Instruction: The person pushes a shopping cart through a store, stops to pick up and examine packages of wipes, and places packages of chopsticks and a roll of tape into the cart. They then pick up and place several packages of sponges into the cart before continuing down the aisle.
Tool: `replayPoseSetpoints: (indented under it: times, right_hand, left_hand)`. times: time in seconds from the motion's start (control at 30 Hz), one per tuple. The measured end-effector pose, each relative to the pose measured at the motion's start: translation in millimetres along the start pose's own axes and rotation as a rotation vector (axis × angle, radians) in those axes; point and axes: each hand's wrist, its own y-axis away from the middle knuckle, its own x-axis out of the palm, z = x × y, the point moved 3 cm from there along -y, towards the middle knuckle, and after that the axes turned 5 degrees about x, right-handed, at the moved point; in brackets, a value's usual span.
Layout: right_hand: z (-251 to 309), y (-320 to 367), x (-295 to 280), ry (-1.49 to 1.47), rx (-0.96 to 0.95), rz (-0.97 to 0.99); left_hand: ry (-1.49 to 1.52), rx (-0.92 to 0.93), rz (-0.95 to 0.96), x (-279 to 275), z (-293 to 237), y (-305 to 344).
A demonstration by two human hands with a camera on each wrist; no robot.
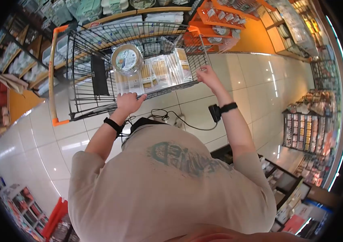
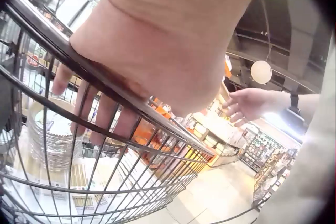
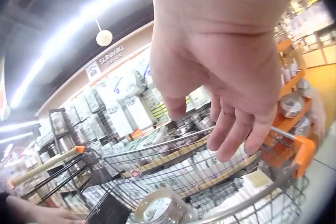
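Note:
A wire shopping cart with orange corners stands before the person. Inside it a stack of round clear containers is beside several flat clear packs with tan contents. The left hand rests on the cart's near rim; in the left wrist view the left hand has its fingers hanging over the rim inside the basket. The right hand is near the cart's right front corner; in the right wrist view the right hand hovers above the rim with relaxed, slightly bent fingers, holding nothing.
Shelves with packaged goods run behind the cart, and an orange display rack stands at the back right. Pale floor tiles extend to the right. A black cable hangs near the person's waist. A black shelf unit stands farther right.

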Motion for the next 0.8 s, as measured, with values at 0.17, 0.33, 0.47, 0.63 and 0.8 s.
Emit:
replayPoseSetpoints:
  times: [0.17,0.33,0.47,0.63,0.8]
  right_hand:
    - [50.9,-86.8,50.4,0.058,-0.046,0.190]
    - [65.2,-173.8,95.9,0.086,0.077,0.403]
    - [67.8,-233.8,134.5,0.165,0.077,0.451]
    - [41.6,-283.1,191.0,0.186,0.027,0.364]
    - [-15.6,-329.7,273.9,0.007,0.102,0.394]
  left_hand:
    - [-0.007,0.010,-0.036,4.5,-1.8,-1.7]
    - [0.022,-0.182,0.011,12.0,-13.6,-12.5]
    - [-0.015,-0.357,0.160,12.9,-23.1,-26.5]
    - [-0.047,-0.395,0.228,22.6,-25.7,-28.3]
    - [-0.047,-0.476,0.323,24.8,-26.3,-29.5]
